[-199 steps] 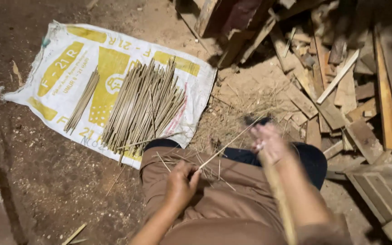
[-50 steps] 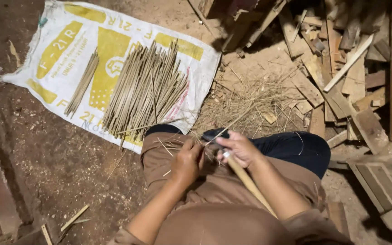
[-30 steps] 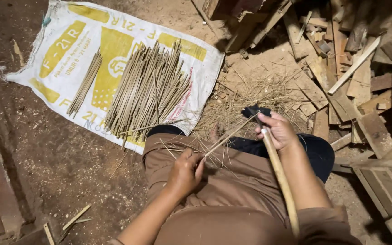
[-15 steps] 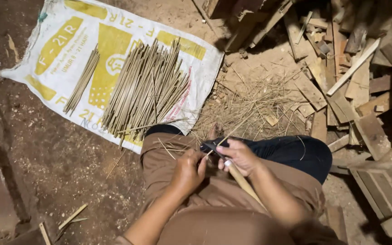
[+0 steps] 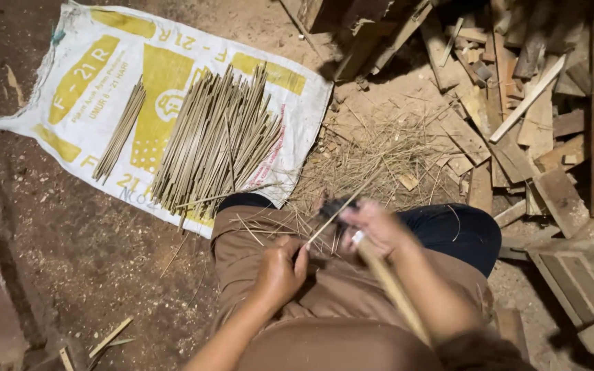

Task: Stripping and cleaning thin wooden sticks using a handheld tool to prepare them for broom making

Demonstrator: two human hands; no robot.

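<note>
dim dirt floor [image 5: 84,254], white-yellow sack [image 5: 91,82] spread flat (sticks atop), scrap wood pile [image 5: 537,103] heaped beside.

Only one package-type thing I can see from here: a flattened woven sack [image 5: 91,82] spread on the dirt floor [image 5: 70,261], upper left of my view. It's a long rectangle lying at a slant, white with big yellow blocks and bands of print, plus a little red lettering near its lower right edge. Two heaps of thin bamboo sticks [image 5: 214,141] lie on top of it. No signs or screens.
</note>
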